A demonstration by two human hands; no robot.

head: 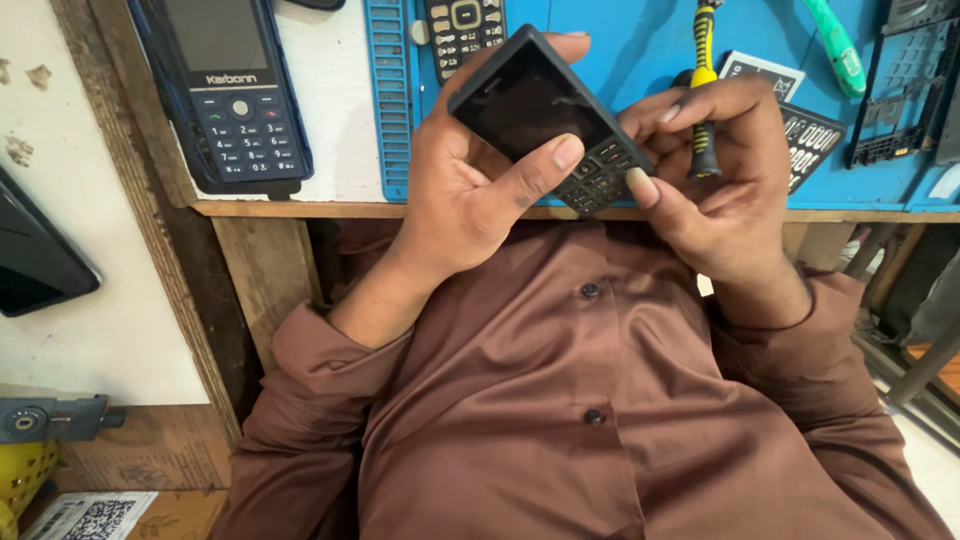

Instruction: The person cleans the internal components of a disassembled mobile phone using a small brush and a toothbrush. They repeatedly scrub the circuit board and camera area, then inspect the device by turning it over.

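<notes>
Head view. I see the left hand wrapped around the black keypad phone, fingers behind the case and thumb pressed on the front just below the dark screen. The phone is held tilted, above the front edge of the bench and over the brown shirt. The right hand is curled around a yellow-and-black screwdriver while its thumb presses the keypad end of the phone. I judge the step in hand as working the phone's lower edge by thumb; the next move calls for a steady left grip and fine thumb pressure there.

Edges and room: the blue mat is crowded with another keypad phone, 2 dark flat parts and a green tool. A third phone lies left of the mat. Open room is between bench edge and chest.
</notes>
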